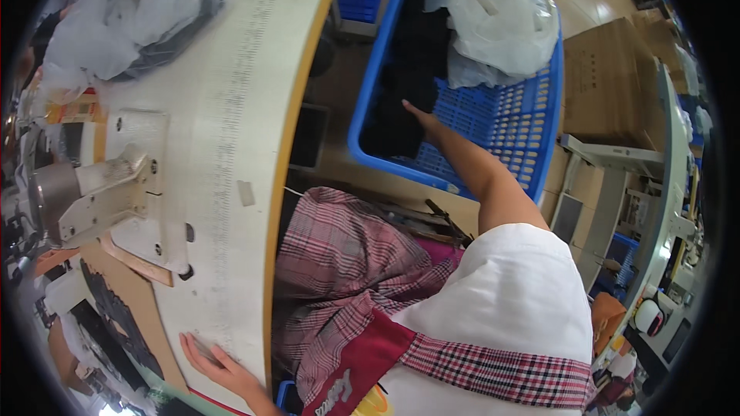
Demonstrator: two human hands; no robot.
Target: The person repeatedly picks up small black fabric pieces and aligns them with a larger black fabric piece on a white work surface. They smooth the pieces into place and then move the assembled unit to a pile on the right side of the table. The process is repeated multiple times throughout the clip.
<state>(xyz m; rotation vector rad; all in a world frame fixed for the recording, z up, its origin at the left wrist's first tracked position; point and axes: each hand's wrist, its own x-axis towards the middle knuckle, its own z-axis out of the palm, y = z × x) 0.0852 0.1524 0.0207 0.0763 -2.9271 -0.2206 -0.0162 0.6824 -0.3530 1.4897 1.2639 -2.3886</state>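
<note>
My left hand (218, 370) lies on the white sewing machine table (254, 146) near its front edge, fingers stretched out and nothing held. Off to the right, my right arm reaches into a blue plastic basket (501, 119). There my right hand (418, 114) grips the black cloth (397, 100) piled along the basket's left side. The thumb shows on top, while the other fingers are hidden in the cloth. A whitish plastic bag (501, 15) fills the far right part of the basket.
A machine head with a metal bracket (108, 192) stands on the table. Behind it sits another plastic bag (127, 19) over dark material. A cardboard box (609, 81) is right of the basket, above a grey metal frame (613, 156). Checked cloth (347, 239) covers my lap.
</note>
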